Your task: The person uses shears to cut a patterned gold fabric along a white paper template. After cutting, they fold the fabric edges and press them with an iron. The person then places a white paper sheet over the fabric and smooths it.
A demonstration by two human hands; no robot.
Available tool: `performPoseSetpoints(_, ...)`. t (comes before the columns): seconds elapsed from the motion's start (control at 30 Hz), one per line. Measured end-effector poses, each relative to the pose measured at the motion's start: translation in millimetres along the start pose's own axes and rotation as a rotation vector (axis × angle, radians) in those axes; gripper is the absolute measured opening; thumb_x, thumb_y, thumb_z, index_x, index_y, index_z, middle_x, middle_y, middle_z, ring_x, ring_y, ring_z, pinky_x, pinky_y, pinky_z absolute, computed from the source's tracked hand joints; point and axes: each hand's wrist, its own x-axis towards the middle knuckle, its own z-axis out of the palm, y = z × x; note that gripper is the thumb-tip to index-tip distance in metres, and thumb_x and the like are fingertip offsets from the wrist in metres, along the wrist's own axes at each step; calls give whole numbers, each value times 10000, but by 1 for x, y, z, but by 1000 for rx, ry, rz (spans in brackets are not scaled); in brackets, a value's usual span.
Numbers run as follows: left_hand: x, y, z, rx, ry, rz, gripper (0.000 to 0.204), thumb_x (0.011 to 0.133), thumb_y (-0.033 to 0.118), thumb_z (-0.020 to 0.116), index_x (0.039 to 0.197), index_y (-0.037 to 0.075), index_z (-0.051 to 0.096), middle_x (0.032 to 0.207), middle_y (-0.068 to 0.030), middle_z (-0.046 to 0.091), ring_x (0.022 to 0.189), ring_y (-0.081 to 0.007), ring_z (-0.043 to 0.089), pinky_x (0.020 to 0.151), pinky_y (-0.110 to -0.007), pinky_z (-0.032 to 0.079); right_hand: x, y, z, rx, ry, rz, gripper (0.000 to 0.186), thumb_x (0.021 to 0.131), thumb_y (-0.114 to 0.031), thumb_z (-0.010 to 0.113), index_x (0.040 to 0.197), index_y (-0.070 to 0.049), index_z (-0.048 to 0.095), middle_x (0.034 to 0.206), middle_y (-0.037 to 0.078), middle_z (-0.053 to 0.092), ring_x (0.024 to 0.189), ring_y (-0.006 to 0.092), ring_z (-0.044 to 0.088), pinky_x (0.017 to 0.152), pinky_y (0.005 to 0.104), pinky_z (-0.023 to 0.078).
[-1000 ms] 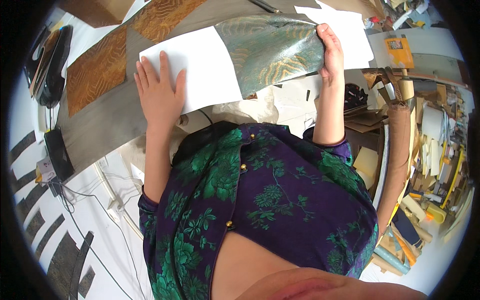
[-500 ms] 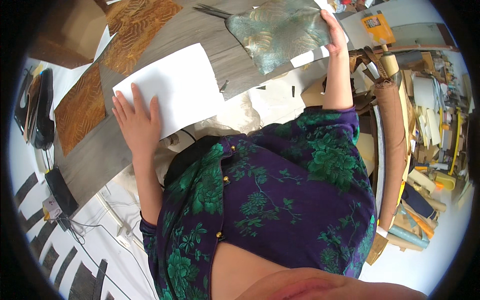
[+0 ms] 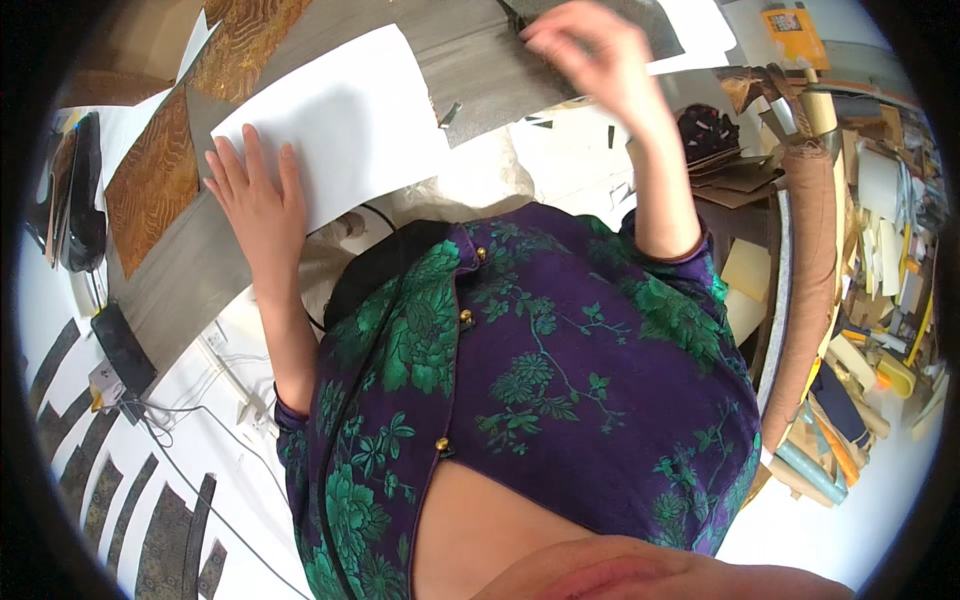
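My left hand (image 3: 258, 195) lies flat, fingers spread, on the left edge of a white sheet (image 3: 350, 125) on the grey wood-grain table. Farther right, my right hand (image 3: 598, 55) hangs over the table's far part, smeared by motion. Whether its fingers hold anything cannot be made out. Just past its fingertips the dark scissors (image 3: 510, 14) show in part, cut off by the upper edge. Behind this hand lies a dark greenish-grey piece of material (image 3: 655, 28), partly hidden. White paper (image 3: 697, 35) sits to its right.
Brown patterned pieces (image 3: 155, 185) lie left of the sheet, beside a cardboard box (image 3: 125, 45). A small dark scrap (image 3: 450, 115) rests by the sheet's right corner. A brown fabric roll (image 3: 803, 230) stands at the right. Cables (image 3: 190, 410) run below the table's left end.
My right hand has let go of the shiny green patterned piece and moved left toward the scissors. That piece no longer shows its patterned face. My left hand stays on the sheet.
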Motion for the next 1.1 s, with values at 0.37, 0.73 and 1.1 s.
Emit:
performPoseSetpoints(0.37,3,47,-8,-83,-219,295,594,932,465,484,1441,187,359,1507,-153,268,1405,-352,203,1127,-519,142,-18,-21,58,164,-259,-67,105,773,-87,684,855,-59,625,888,50,582,844,246,574,736,352,483)
performPoseSetpoints(0.73,4,56,-27,-168,-290,349,914,738,617,623,1458,146,313,1514,-211,208,1405,-405,160,1116,-552,136,-109,1,-44,-8,-594,583,175,748,-7,693,921,-28,701,840,114,675,755,211,645,704,302,514)
performPoseSetpoints(1.1,0,76,-33,-472,-375,396,418,950,143,468,1340,-3,431,1481,-153,317,1412,-326,202,1142,-509,91,-100,-50,19,669,-248,835,160,906,-146,593,900,-13,681,724,62,669,677,112,620,640,249,499)
